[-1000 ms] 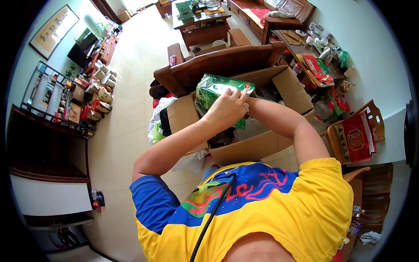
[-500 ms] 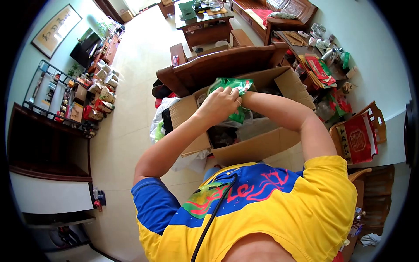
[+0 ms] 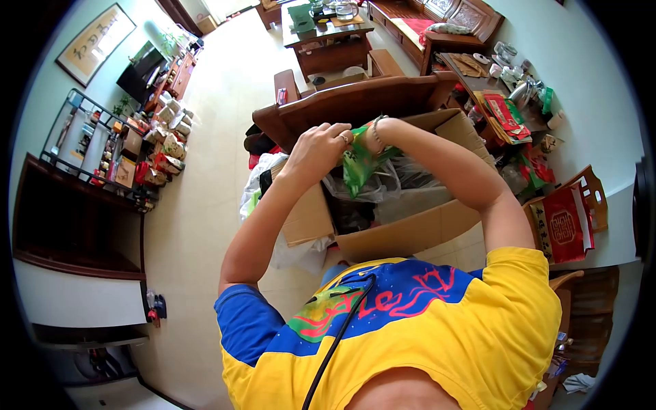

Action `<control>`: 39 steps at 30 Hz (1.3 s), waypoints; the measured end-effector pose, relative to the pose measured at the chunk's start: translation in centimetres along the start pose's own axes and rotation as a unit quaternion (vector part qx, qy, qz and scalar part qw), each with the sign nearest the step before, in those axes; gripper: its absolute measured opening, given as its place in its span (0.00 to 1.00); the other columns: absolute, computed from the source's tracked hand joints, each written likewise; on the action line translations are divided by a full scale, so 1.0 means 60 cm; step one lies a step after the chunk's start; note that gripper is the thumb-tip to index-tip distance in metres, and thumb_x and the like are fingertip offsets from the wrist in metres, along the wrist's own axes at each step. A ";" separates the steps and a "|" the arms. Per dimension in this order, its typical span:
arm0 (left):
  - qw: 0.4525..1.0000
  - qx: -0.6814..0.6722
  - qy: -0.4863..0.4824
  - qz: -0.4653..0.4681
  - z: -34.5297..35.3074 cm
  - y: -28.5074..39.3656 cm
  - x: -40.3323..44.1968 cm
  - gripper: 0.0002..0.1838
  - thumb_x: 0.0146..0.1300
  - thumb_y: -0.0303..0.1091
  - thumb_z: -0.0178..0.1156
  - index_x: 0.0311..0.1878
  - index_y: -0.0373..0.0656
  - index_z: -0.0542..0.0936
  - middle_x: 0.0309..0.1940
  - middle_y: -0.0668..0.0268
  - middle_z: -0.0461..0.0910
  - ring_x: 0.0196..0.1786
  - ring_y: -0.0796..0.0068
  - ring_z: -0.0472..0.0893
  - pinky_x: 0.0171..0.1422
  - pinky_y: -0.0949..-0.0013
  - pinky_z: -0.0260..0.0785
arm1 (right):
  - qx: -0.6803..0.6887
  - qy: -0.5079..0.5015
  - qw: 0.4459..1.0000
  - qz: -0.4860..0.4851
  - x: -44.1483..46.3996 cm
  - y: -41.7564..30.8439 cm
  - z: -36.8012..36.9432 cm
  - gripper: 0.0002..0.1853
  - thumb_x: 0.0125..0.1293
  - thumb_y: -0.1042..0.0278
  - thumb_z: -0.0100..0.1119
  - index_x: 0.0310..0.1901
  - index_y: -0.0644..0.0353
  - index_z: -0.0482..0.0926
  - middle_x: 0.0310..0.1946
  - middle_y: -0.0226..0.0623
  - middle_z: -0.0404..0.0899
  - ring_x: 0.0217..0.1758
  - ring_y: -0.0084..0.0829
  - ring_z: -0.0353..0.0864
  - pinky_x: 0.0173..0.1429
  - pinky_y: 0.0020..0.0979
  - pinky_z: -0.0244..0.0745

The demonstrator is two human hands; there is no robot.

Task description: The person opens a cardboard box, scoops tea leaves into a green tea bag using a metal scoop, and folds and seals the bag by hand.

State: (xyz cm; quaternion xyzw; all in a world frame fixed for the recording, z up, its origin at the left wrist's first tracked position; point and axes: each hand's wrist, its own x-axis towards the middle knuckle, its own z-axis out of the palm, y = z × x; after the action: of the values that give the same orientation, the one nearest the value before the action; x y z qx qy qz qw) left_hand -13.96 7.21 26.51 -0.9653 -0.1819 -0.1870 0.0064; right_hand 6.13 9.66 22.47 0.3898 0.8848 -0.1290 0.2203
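Note:
A shiny green plastic bag [image 3: 356, 172] hangs crumpled over an open cardboard box [image 3: 410, 229]. My left hand [image 3: 320, 149] is closed, its curled fingers pinching the bag's upper edge. Against the same bag is my right hand [image 3: 375, 137], with a bracelet at its wrist. Its fingers are hidden in or behind the green plastic; I cannot tell which. Below both hands, clear plastic bags [image 3: 372, 188] and dark items lie inside the box.
A wooden bench back [image 3: 355, 102] stands just behind the box. White plastic bags [image 3: 258, 179] lie at its left. To the right are a cluttered side table [image 3: 488, 92] and a chair with a red bag [image 3: 564, 225]. Tiled floor [image 3: 195, 225] stretches along the left.
My left hand has moved left and slightly up, away from my right wrist. The green bag now hangs longer between the hands, and the bracelet has come into sight.

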 end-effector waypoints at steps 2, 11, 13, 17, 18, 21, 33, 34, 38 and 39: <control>1.000 -0.012 0.008 0.018 0.000 0.015 -0.005 0.11 0.60 0.33 0.64 0.43 0.39 0.79 0.58 0.61 0.77 0.51 0.57 0.80 0.56 0.57 0.74 | 0.007 -0.024 1.000 -0.001 -0.033 -0.030 -0.038 0.15 0.63 0.63 0.55 0.51 0.51 0.81 0.46 0.36 0.83 0.51 0.38 0.82 0.53 0.42 0.75; 0.997 -0.065 0.044 -0.019 0.006 0.020 -0.027 0.12 0.60 0.28 0.61 0.47 0.37 0.79 0.54 0.60 0.79 0.49 0.59 0.80 0.55 0.58 0.74 | 0.060 0.128 0.990 0.032 -0.107 -0.114 -0.062 0.07 0.52 0.75 0.56 0.30 0.65 0.84 0.31 0.47 0.84 0.38 0.43 0.85 0.43 0.41 0.78; 0.996 -0.067 0.058 -0.013 -0.005 0.024 -0.030 0.11 0.58 0.27 0.62 0.44 0.37 0.78 0.53 0.60 0.80 0.49 0.59 0.80 0.53 0.58 0.75 | 0.069 0.158 0.985 0.019 -0.118 -0.134 -0.039 0.06 0.52 0.74 0.56 0.29 0.66 0.80 0.27 0.48 0.82 0.36 0.47 0.83 0.42 0.42 0.78; 0.996 -0.049 0.053 -0.045 0.001 0.010 -0.048 0.09 0.59 0.28 0.64 0.39 0.37 0.76 0.54 0.61 0.79 0.49 0.58 0.80 0.52 0.58 0.76 | -0.009 0.311 0.949 0.059 -0.126 -0.136 0.007 0.03 0.57 0.70 0.59 0.30 0.59 0.77 0.25 0.43 0.80 0.35 0.39 0.84 0.42 0.38 0.79; 0.995 -0.057 0.053 -0.062 0.005 0.005 -0.054 0.08 0.58 0.28 0.64 0.39 0.39 0.76 0.55 0.63 0.79 0.49 0.58 0.81 0.50 0.58 0.77 | -0.023 0.382 0.923 0.033 -0.116 -0.115 0.029 0.05 0.57 0.68 0.60 0.30 0.60 0.77 0.25 0.42 0.81 0.36 0.39 0.84 0.44 0.38 0.79; 0.993 -0.068 0.054 -0.080 0.030 -0.003 -0.065 0.08 0.60 0.27 0.64 0.40 0.40 0.76 0.56 0.65 0.80 0.48 0.57 0.83 0.47 0.57 0.78 | -0.021 0.470 0.883 0.007 -0.100 -0.071 0.075 0.09 0.63 0.64 0.59 0.29 0.59 0.77 0.27 0.40 0.82 0.35 0.39 0.84 0.47 0.36 0.79; 0.955 -0.186 0.095 -0.209 0.102 -0.070 -0.142 0.14 0.62 0.25 0.62 0.52 0.43 0.79 0.53 0.56 0.81 0.51 0.50 0.82 0.52 0.58 0.75 | 0.362 0.529 0.720 0.265 0.005 -0.023 0.216 0.10 0.61 0.62 0.63 0.35 0.62 0.84 0.33 0.45 0.83 0.38 0.44 0.84 0.44 0.37 0.78; 0.953 -0.197 0.104 -0.206 0.104 -0.074 -0.148 0.13 0.62 0.24 0.62 0.51 0.43 0.79 0.53 0.55 0.81 0.50 0.50 0.82 0.51 0.58 0.76 | 0.376 0.408 0.779 0.291 0.036 -0.004 0.263 0.14 0.62 0.57 0.62 0.35 0.61 0.84 0.35 0.47 0.84 0.40 0.46 0.84 0.47 0.40 0.78; 0.952 -0.216 0.103 -0.190 0.110 -0.095 -0.158 0.07 0.60 0.19 0.59 0.42 0.36 0.77 0.52 0.54 0.81 0.43 0.50 0.83 0.43 0.59 0.76 | 0.332 0.169 0.839 0.397 0.159 0.013 0.396 0.27 0.68 0.46 0.55 0.52 0.64 0.81 0.50 0.51 0.81 0.55 0.51 0.78 0.60 0.44 0.72; 0.951 -0.221 0.092 -0.197 0.109 -0.103 -0.161 0.07 0.60 0.19 0.59 0.42 0.36 0.77 0.52 0.55 0.81 0.42 0.51 0.83 0.42 0.60 0.76 | 0.307 0.146 0.834 0.435 0.179 0.008 0.401 0.29 0.69 0.43 0.53 0.56 0.64 0.79 0.55 0.51 0.79 0.60 0.50 0.75 0.62 0.44 0.71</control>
State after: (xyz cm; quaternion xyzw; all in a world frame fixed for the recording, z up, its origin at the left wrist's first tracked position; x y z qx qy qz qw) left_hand -22.15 10.14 16.56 -0.8660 -0.3217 -0.3082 -0.2272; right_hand 7.01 7.16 -3.73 0.7963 0.5607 -0.2269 -0.0090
